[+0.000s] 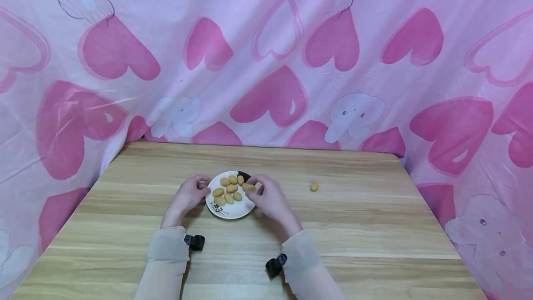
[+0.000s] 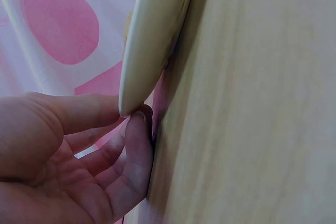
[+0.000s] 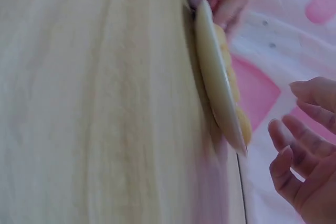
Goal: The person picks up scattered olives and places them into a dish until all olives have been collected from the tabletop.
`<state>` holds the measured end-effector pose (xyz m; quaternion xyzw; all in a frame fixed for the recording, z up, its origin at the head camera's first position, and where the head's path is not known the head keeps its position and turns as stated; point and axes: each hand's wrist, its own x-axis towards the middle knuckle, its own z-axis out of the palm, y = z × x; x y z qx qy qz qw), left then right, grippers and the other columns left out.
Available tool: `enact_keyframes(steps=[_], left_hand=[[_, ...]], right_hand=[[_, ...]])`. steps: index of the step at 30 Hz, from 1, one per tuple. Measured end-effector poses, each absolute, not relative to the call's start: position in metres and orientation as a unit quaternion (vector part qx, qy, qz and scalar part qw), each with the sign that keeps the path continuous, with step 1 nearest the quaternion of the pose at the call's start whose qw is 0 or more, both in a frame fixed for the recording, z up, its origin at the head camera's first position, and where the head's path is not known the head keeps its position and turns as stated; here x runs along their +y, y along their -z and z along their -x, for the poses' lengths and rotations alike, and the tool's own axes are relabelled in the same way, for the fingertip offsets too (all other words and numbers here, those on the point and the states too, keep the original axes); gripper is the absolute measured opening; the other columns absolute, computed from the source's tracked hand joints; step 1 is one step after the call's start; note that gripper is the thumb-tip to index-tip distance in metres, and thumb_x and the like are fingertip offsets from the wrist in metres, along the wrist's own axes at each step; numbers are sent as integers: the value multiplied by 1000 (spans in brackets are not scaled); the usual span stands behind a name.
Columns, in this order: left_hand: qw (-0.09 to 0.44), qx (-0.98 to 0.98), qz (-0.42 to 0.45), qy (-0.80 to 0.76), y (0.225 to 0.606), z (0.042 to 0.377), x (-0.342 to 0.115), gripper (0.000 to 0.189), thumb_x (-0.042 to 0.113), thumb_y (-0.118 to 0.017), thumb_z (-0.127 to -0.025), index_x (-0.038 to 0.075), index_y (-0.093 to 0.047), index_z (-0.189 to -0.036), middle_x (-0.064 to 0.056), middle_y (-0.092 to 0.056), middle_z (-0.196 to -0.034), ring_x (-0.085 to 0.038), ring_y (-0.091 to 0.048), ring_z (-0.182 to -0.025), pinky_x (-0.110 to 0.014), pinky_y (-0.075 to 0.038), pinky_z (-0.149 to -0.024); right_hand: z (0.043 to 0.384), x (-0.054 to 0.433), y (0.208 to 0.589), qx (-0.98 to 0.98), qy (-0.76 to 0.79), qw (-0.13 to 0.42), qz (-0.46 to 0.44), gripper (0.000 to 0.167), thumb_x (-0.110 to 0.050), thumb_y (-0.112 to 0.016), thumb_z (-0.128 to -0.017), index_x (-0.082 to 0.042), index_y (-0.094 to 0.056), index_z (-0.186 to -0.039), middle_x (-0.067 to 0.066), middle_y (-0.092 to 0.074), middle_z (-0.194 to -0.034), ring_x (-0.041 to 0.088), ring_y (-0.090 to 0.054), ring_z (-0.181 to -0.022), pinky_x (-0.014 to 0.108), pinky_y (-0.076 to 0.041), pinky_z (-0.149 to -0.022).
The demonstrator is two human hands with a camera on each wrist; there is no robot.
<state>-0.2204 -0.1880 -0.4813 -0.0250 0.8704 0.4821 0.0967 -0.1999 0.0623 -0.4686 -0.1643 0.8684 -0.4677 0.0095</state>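
Note:
A white plate [image 1: 231,210] with a dark patch and a floral print on its rim bears several small oval yellow-brown pieces [image 1: 231,189]. My left hand [image 1: 189,196] pinches its left edge. In the left wrist view, the thumb [image 2: 86,111] lies against the rim and curled fingers reach under the plate [image 2: 152,35]. By the plate's right side is my right hand [image 1: 268,198]. The right wrist view shows that hand [image 3: 310,150] with fingers spread and nothing between them, apart from the plate [image 3: 215,77]. One oval piece [image 1: 248,187] is partly behind its fingertips in the head view.
Another oval yellow-brown piece [image 1: 314,186] lies alone on the wooden table [image 1: 358,226], right of the plate. A pink heart-printed cloth [image 1: 266,96] hangs behind the table and along both sides. Each wrist wears a small black camera [image 1: 195,242].

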Motion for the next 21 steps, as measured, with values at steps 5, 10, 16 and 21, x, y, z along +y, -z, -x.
enact_keyframes(steps=[5, 10, 16, 21], left_hand=[[97, 869, 24, -485, 481, 219, -188, 31, 0, -58, -93, -2, -57, -125, -15, -60, -97, -23, -59, -85, -32, -52, -71], [95, 869, 25, -485, 481, 219, -189, 31, 0, -58, -94, -2, -57, -124, -14, -61, -96, -22, -59, -84, -31, -52, -70], [92, 868, 26, -488, 482, 219, -188, 30, 0, -58, -93, -2, -58, -124, -14, -61, -97, -23, -59, -85, -31, -52, -70], [93, 866, 25, -491, 481, 219, -188, 30, -1, -58, -93, -2, -58, -123, -15, -62, -97, -22, -59, -85, -31, -52, -70]], right_hand=[[202, 85, 469, 849, 517, -7, 111, 26, -12, -70, -89, -6, -64, -114, 9, -59, -77, 19, -56, -54, 31, -48, -43], [205, 111, 470, 833, 552, -25, 36, 26, -15, -71, -89, -8, -66, -114, 9, -59, -77, 36, -59, -64, 33, -47, -46], [205, 141, 470, 824, 566, -24, -12, 30, -19, -70, -90, -9, -65, -118, 10, -60, -80, 39, -58, -72, 41, -50, -54], [204, 168, 471, 820, 570, -8, -44, 31, -20, -69, -92, -10, -63, -120, 14, -60, -89, 38, -57, -79, 44, -51, -62]])
